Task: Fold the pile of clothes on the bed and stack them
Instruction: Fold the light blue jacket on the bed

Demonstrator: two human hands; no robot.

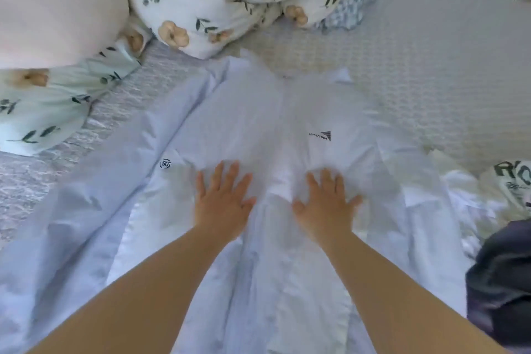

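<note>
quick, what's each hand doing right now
Left hand: open, fingers spread, pressing flat on the pale blue jacket.
Right hand: open, also flat on the jacket, no grip.

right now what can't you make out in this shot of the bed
- Pale blue jacket: its near hem is cut off by the bottom edge of the head view, and the forearms cover part of it.
- Fabric under the left hand and right hand: hidden by the flat palms.
- Small logo: its lettering is too small and blurred to read.
- White printed garment and dark garment: cut off by the right edge.
</note>
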